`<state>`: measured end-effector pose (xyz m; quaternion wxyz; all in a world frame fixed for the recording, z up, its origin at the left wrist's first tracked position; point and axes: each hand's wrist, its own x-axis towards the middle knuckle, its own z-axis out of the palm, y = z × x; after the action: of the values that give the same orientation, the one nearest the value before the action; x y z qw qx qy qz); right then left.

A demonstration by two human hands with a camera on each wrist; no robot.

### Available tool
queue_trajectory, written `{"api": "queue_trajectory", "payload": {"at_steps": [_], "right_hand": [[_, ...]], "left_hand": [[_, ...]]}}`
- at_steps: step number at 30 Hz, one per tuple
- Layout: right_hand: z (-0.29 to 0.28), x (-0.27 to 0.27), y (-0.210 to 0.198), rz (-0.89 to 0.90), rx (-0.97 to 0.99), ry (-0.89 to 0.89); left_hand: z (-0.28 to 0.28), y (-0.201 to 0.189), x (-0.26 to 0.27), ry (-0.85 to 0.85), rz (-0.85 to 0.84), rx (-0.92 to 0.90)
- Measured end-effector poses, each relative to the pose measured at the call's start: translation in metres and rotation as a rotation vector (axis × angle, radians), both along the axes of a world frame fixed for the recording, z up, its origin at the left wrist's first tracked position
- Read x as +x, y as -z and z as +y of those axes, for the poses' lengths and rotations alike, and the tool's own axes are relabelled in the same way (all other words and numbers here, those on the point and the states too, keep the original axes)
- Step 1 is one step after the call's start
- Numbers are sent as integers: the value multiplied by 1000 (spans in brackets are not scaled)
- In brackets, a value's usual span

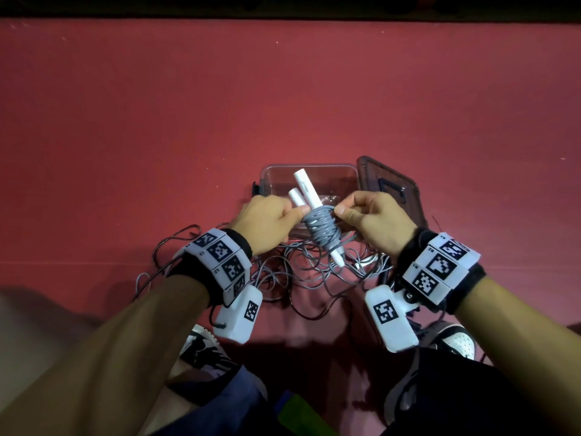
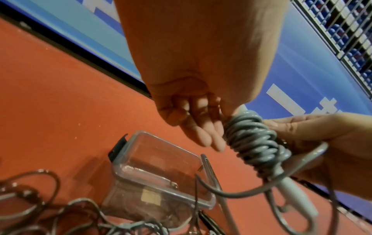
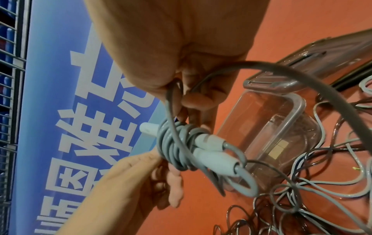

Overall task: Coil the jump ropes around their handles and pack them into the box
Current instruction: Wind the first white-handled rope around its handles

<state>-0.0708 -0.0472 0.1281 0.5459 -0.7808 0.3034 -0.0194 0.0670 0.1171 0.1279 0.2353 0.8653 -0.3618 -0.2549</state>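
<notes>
Coil nearly wound, tail not yet secured

The grey rope sits wrapped in tight turns around the two white handles, held in the air just above the open clear box. The left hand pinches the handles at the top of the coil, while the right hand on the opposite side pinches the free run of rope against the turns with thumb and forefinger. If that pinch slackens before the end is tucked, the springy turns are likely to loosen and slide towards the handles' lower tips. A loop trailing below the grip could also snag the loose ropes tangled on the red floor, dragging them along when the bundle goes into the box. The lid rests beyond the right hand.
</notes>
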Motion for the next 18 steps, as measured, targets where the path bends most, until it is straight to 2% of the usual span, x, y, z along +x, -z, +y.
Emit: {"api": "queue_trajectory", "payload": {"at_steps": [4,12,16,18], "right_hand": [[-2,0,3,-22,-9,36],[15,-2,-4,-81,3,-29],[11,-2,-1,-80,-15,-49],[11,-3,-2,-97,-12,-47]], "left_hand": [[-3,0,-9,-5,208,-96],[-5,5,-9,-53,171,-169],[-2,11,-5,-55,300,-232],[-2,11,-5,-55,309,-254]]}}
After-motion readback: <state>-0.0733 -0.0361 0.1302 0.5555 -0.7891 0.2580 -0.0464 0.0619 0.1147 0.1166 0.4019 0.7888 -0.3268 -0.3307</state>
